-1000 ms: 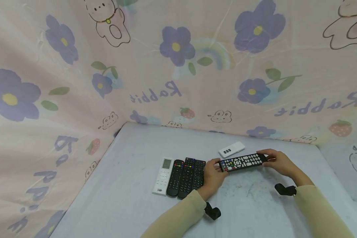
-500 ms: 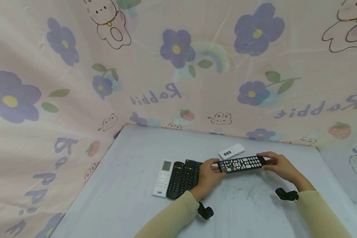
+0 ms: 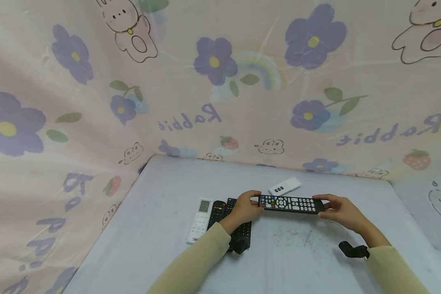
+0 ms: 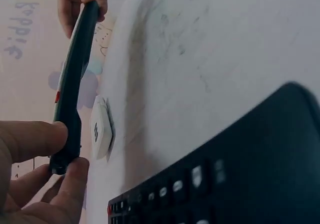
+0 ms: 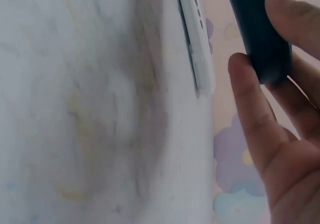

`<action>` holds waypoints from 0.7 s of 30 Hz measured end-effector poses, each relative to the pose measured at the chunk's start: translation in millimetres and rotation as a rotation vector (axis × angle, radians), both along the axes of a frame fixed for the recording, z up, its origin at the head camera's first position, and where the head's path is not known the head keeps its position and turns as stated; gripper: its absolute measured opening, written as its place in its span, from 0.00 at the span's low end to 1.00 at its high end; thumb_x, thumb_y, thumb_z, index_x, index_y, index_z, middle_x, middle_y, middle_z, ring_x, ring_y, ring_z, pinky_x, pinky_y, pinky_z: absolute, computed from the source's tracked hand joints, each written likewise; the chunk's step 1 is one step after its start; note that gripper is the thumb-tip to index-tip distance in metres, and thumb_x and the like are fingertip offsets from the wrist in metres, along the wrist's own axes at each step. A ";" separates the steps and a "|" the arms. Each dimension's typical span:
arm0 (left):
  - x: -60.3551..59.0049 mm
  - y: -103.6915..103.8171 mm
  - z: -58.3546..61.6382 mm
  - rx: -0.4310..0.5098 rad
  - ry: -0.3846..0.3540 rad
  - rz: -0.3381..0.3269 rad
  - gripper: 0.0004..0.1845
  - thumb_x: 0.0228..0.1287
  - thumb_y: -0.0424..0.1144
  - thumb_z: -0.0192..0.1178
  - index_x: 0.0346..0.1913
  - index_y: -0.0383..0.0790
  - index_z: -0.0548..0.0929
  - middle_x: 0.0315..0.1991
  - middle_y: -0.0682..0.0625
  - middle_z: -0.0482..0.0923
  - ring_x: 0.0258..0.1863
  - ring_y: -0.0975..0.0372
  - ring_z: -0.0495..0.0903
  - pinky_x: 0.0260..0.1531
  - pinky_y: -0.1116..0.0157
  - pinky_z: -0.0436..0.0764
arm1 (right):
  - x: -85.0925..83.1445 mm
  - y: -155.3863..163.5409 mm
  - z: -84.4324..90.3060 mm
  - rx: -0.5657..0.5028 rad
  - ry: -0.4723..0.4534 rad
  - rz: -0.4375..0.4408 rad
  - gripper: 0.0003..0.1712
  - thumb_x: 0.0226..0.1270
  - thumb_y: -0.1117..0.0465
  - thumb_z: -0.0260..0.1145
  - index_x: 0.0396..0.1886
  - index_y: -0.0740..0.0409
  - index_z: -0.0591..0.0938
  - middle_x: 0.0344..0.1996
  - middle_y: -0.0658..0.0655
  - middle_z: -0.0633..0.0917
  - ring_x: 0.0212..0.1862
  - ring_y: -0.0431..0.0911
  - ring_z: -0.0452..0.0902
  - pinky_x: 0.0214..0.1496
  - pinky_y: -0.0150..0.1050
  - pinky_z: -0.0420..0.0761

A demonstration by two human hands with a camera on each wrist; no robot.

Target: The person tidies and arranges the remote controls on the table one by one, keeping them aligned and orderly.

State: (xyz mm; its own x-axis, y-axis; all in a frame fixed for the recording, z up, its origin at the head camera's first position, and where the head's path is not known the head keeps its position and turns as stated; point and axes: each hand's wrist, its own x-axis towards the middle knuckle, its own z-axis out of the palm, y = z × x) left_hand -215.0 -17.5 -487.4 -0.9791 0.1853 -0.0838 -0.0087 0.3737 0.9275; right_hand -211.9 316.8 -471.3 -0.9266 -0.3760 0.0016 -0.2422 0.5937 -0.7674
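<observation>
step: black remote lifted | left hand, right hand pinch its ends | next: likely lower beside row of 4 remotes under left hand

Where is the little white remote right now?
In the head view the little white remote lies on the table just behind the black remote that both hands hold, right of the row of remotes.

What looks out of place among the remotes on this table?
The small white remote lies apart and askew behind the neat row of one white remote and black remotes. The long black remote is held off the table between left hand and right hand.
</observation>
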 end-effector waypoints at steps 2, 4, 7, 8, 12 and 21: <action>-3.4 -3.8 0.5 -0.014 -0.009 -0.022 0.31 0.53 0.29 0.70 0.63 0.37 0.74 0.59 0.45 0.76 0.46 0.62 0.83 0.36 0.68 0.83 | 3.3 -2.7 0.9 -0.018 -0.011 0.010 0.33 0.59 0.58 0.71 0.64 0.58 0.73 0.44 0.63 0.83 0.40 0.34 0.81 0.36 0.35 0.81; -6.3 -6.9 1.2 -0.026 -0.010 -0.042 0.32 0.52 0.29 0.70 0.62 0.35 0.74 0.57 0.44 0.78 0.47 0.60 0.83 0.38 0.67 0.83 | 6.9 -5.5 2.3 -0.034 -0.020 0.017 0.33 0.59 0.60 0.72 0.64 0.58 0.73 0.45 0.64 0.82 0.41 0.35 0.81 0.37 0.35 0.82; -11.4 -10.8 1.6 -0.044 -0.004 -0.064 0.31 0.52 0.30 0.71 0.62 0.34 0.74 0.55 0.44 0.80 0.49 0.60 0.82 0.41 0.68 0.83 | 12.6 -9.1 5.1 -0.044 -0.026 0.030 0.33 0.58 0.61 0.72 0.64 0.58 0.73 0.47 0.64 0.80 0.40 0.36 0.82 0.38 0.34 0.82; -13.4 -12.2 1.9 -0.043 0.000 -0.073 0.31 0.53 0.30 0.70 0.62 0.34 0.75 0.55 0.43 0.80 0.49 0.59 0.82 0.42 0.68 0.83 | 14.3 -10.2 5.9 -0.045 -0.030 0.036 0.34 0.58 0.61 0.72 0.64 0.57 0.73 0.46 0.64 0.80 0.39 0.37 0.82 0.38 0.34 0.82; -22.3 -19.4 3.6 -0.040 0.001 -0.136 0.29 0.55 0.31 0.69 0.62 0.35 0.75 0.57 0.44 0.79 0.51 0.59 0.82 0.44 0.69 0.82 | 19.9 -14.9 7.4 -0.053 -0.039 0.090 0.35 0.57 0.62 0.72 0.65 0.57 0.72 0.42 0.61 0.81 0.31 0.37 0.80 0.31 0.35 0.79; -46.5 -39.5 5.5 -0.122 -0.024 -0.287 0.29 0.54 0.32 0.70 0.62 0.40 0.76 0.57 0.46 0.79 0.54 0.58 0.81 0.51 0.67 0.80 | 26.1 -28.1 2.3 -0.184 -0.075 0.273 0.35 0.57 0.68 0.70 0.66 0.65 0.70 0.60 0.39 0.74 0.31 0.35 0.76 0.31 0.37 0.80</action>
